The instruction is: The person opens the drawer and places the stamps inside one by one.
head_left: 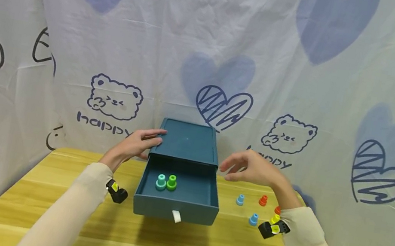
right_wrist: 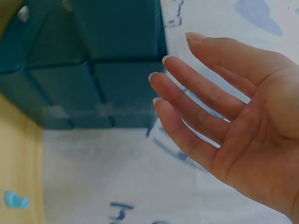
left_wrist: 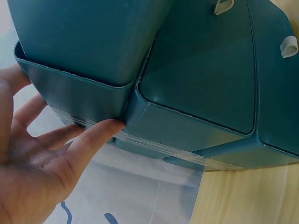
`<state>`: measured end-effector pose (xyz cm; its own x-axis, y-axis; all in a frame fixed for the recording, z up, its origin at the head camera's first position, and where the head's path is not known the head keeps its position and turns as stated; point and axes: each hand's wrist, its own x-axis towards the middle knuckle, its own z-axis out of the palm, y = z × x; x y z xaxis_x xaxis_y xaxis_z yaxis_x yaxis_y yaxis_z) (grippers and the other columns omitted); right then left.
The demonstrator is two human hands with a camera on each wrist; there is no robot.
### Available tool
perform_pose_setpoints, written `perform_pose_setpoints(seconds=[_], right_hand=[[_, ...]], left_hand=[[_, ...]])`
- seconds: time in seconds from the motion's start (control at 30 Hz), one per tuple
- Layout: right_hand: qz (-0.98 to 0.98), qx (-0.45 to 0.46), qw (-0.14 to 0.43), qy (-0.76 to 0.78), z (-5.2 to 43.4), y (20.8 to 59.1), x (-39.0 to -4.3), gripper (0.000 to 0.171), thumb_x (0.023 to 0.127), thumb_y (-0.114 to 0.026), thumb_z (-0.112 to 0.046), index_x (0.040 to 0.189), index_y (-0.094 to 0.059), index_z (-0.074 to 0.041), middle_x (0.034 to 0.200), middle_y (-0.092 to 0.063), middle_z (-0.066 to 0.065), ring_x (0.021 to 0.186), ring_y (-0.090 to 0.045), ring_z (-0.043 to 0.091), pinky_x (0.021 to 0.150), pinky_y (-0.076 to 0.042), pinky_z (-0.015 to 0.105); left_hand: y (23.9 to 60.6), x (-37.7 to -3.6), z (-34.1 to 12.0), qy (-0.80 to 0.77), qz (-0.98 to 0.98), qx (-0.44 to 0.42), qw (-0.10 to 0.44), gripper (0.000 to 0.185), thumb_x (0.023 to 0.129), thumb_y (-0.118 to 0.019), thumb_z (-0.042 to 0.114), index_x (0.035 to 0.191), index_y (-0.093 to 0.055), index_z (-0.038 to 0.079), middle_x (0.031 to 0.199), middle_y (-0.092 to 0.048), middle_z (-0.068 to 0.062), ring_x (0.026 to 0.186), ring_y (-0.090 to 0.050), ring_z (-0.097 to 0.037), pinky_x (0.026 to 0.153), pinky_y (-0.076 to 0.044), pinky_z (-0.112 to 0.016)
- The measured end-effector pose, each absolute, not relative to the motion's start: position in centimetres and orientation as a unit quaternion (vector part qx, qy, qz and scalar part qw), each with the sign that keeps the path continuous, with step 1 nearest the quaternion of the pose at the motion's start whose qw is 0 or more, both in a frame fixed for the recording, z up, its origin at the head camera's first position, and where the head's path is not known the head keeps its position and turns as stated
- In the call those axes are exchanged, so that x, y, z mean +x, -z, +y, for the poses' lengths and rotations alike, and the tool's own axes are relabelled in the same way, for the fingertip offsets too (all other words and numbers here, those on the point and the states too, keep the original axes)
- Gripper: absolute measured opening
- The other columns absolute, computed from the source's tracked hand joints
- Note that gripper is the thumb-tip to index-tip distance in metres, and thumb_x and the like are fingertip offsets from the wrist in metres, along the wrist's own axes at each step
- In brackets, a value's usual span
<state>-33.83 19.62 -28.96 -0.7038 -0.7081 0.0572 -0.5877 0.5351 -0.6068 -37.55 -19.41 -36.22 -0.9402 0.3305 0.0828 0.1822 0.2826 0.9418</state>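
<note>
A dark teal drawer cabinet (head_left: 188,141) stands in the middle, its top drawer (head_left: 186,212) pulled out. Inside that drawer, two small stepped pegs stand side by side, a turquoise peg (head_left: 161,183) and a green peg (head_left: 171,183). My left hand (head_left: 136,144) rests against the cabinet's left side, some fingertips over its top edge. In the left wrist view its thumb (left_wrist: 96,140) touches the side wall near a band of clear tape. Beside the right side hovers my right hand (head_left: 252,168), fingers loosely bent and holding nothing; whether a fingertip touches the cabinet I cannot tell.
On the wooden table (head_left: 53,186), right of the cabinet, stand several more pegs: blue pegs (head_left: 253,219), red pegs (head_left: 263,200) and a yellow peg (head_left: 275,219). A white pull tab (head_left: 176,216) sticks out from the drawer front. Behind hangs a printed cloth (head_left: 174,71).
</note>
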Motion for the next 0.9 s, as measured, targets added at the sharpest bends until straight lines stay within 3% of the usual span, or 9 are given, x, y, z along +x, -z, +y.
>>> perform_pose_setpoints(seconds=[0.27, 0.6, 0.77, 0.9], right_hand=[[0.884, -0.350, 0.083, 0.298, 23.8, 32.6, -34.1, 0.022, 0.093, -0.077, -0.014, 0.115, -0.076, -0.011, 0.114, -0.077, 0.009, 0.098, -0.075, 0.021, 0.084, -0.061, 0.022], [0.879, -0.329, 0.096, 0.332, 27.8, 36.5, -34.4, 0.021, 0.092, -0.076, -0.007, 0.113, -0.075, -0.002, 0.113, -0.076, 0.018, 0.099, -0.076, 0.028, 0.082, -0.064, 0.028], [0.892, -0.304, 0.078, 0.326, 29.3, 38.7, -34.4, 0.024, 0.093, -0.077, -0.013, 0.116, -0.074, -0.005, 0.115, -0.076, 0.016, 0.099, -0.075, 0.023, 0.082, -0.062, 0.023], [0.901, -0.286, 0.068, 0.319, 30.1, 40.3, -34.2, 0.025, 0.092, -0.077, -0.015, 0.116, -0.074, -0.006, 0.115, -0.076, 0.015, 0.102, -0.074, 0.028, 0.080, -0.061, 0.023]], left_hand=[[36.2, -37.7, -19.1, -0.574, 0.799, 0.167, 0.063, 0.058, 0.108, -0.054, 0.038, 0.160, -0.040, 0.017, 0.170, -0.028, -0.019, 0.154, -0.032, -0.044, 0.107, -0.048, -0.066], [35.7, -37.9, -19.1, -0.575, 0.800, 0.160, 0.063, 0.057, 0.107, -0.054, 0.040, 0.160, -0.041, 0.020, 0.169, -0.029, -0.017, 0.153, -0.034, -0.042, 0.106, -0.051, -0.063], [35.7, -37.6, -19.1, -0.575, 0.800, 0.158, 0.064, 0.057, 0.107, -0.054, 0.039, 0.160, -0.041, 0.020, 0.170, -0.028, -0.017, 0.153, -0.034, -0.042, 0.107, -0.050, -0.064], [36.0, -37.6, -19.2, -0.575, 0.800, 0.158, 0.066, 0.058, 0.108, -0.054, 0.039, 0.160, -0.040, 0.019, 0.170, -0.028, -0.018, 0.153, -0.033, -0.043, 0.107, -0.050, -0.064]])
